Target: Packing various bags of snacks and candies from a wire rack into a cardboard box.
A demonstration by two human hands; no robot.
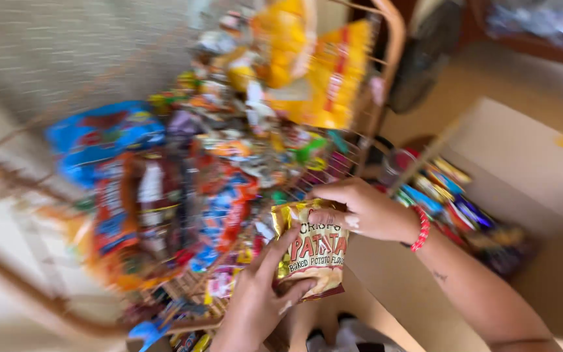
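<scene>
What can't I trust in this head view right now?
- Snack packets on the wire rack: motion blur smears them, kinds unreadable.
- Gold snack bag: left hand and right hand cover its edges.
- Cardboard box: its flap hides most of the packets inside.
- Floor below: cut off by the bottom edge.

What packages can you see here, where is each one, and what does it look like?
Snack packet: bottom centre, held by the left hand and right hand; small gold pouch with a red band.
Yellow bags: top centre on the wire rack; large, yellow with red, blurred.
Blue bag: left on the rack; wide, blue with red.
Red packets: below the blue bag; red and dark.
Cardboard box: right; brown, with mixed bright packets inside.
</scene>
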